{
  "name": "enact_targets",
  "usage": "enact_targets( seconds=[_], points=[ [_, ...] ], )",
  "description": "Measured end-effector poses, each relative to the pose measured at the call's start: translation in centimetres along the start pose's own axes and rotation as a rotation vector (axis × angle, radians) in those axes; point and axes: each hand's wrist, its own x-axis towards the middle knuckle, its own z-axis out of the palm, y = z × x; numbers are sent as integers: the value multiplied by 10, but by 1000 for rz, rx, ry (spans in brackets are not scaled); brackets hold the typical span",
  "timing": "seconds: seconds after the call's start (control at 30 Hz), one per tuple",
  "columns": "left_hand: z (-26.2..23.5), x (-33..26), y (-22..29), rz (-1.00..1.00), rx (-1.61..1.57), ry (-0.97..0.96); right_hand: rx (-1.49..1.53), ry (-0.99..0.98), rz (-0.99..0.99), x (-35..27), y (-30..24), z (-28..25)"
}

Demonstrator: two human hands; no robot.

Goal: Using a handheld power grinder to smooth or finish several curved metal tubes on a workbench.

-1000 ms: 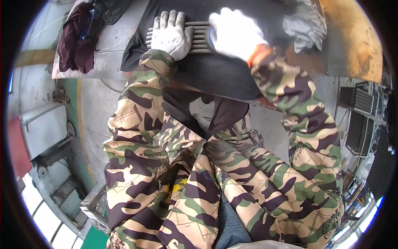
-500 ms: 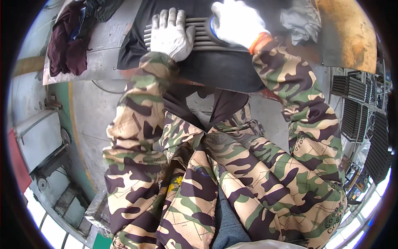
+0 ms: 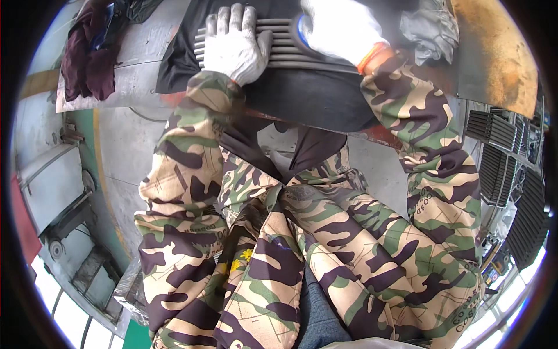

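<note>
A row of several parallel grey metal rods [image 3: 280, 50] lies crosswise on a black sheet [image 3: 308, 93] at the far side of my view. My left hand [image 3: 235, 51], in a white glove with greyed fingertips, rests flat over the left part of the rods, its fingers slightly spread. Over the right part, my gloved right hand [image 3: 343, 29] is closed on a dark round disc-like thing [image 3: 297, 41]. A blue edge shows between that thing and the glove, and its rim lies against the rods. Its exact kind and most of my right fingers are hidden.
Crumpled grey plastic [image 3: 430, 36] lies right of my right hand, beside a rust-stained tan board [image 3: 494, 52]. Dark maroon cloth [image 3: 87, 58] is heaped on the metal table [image 3: 142, 78] at left. Stacked dark ribbed pieces [image 3: 494, 125] stand on a rack at far right.
The whole scene has shifted slightly in view. My right hand and the disc-like thing have moved a little along the rods to the right; my left hand stays flat on them.
</note>
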Motion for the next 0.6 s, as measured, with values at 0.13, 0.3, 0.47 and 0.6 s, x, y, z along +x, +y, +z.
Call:
enact_targets(
  seconds=[0.13,0.3,0.47,0.6],
  points=[
    [17,20,-19,32,210,29,-2,55,-19,-19,-3,-5],
    [17,21,-18,169,349,-64,-21,64,23,-33,11,-7],
    [-1,-3,1,58,96,41,-29,39,21,-19,20,-4],
    [-10,-20,8,19,36,35,-29,25,25,-16,19,0]
  ],
)
